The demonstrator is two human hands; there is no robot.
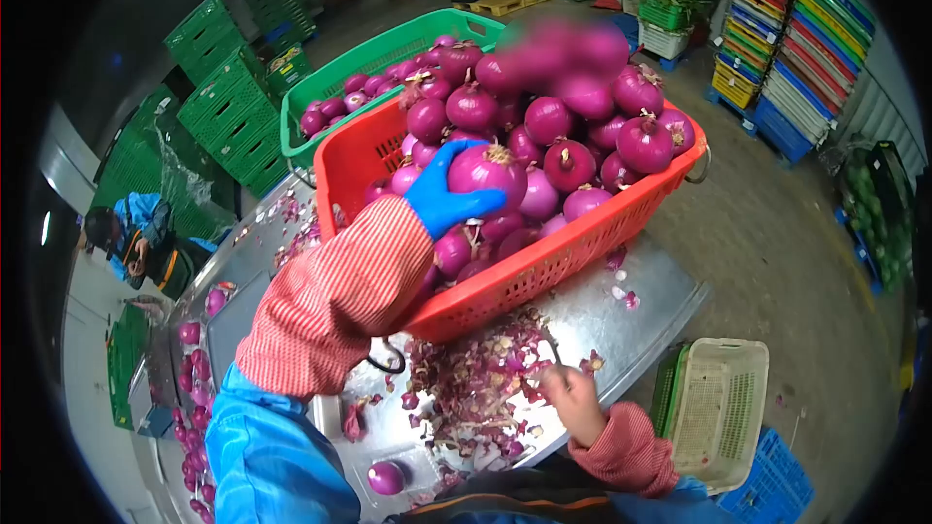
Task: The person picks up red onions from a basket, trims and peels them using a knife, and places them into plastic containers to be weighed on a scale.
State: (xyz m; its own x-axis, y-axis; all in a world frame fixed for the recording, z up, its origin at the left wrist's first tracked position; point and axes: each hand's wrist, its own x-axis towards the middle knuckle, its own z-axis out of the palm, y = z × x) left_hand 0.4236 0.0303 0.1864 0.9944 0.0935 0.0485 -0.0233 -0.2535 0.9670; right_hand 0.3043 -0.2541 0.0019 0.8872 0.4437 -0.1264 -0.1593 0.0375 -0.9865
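Note:
My left hand [442, 196], in a blue glove, is closed around a large red onion [488, 175] at the near side of the red plastic basket [529, 270]. Many more red onions [569, 165] fill this basket above its rim. Bare and low over the metal table [655, 281], my right hand [575, 402] has its fingers curled together. A thin dark object seems to stick out of its fingers, too small to name. Beside that hand lies a pile of onion skins and trimmings [476, 383]. A single onion [386, 477] rests near my body.
Behind the red basket stands a green basket [388, 54] with onions. A cream crate [718, 408] and a blue crate [772, 485] are at the table's right. Loose onions [194, 388] line the left side. Farther left sits another person [141, 238]; stacked crates [791, 49] stand behind.

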